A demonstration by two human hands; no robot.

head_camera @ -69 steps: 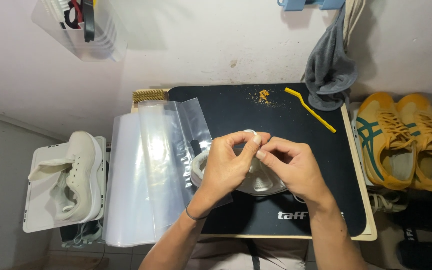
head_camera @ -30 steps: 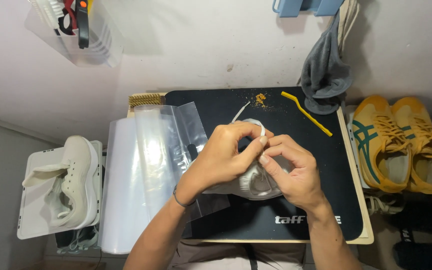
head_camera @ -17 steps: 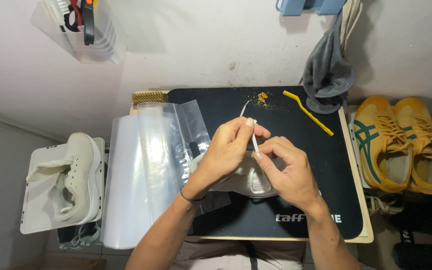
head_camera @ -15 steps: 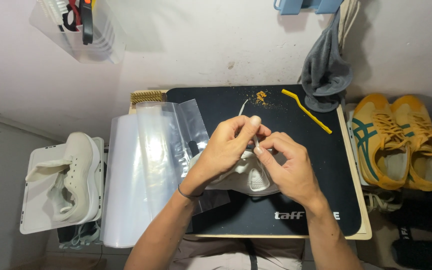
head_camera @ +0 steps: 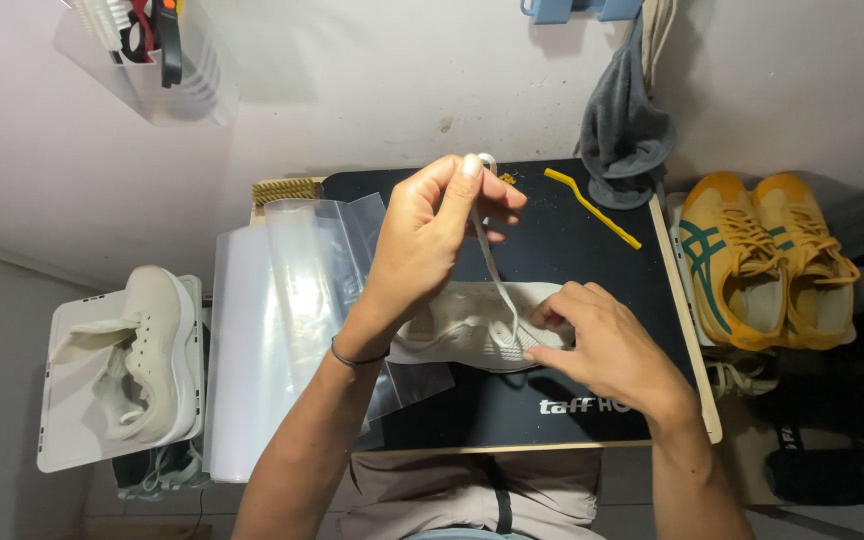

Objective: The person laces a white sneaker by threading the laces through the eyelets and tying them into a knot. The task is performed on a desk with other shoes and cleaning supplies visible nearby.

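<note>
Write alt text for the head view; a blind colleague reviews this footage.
The left hand pulls a white lace up from a white shoe that the right hand steadies on a black mat. Clear plastic bags lie left, yellow sneakers right.

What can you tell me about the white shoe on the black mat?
The white shoe lies on its side on the black mat, partly hidden by both hands. It looks like soft knit fabric with a pale sole. The right hand steadies it while the left hand lifts its white lace upward.
</note>
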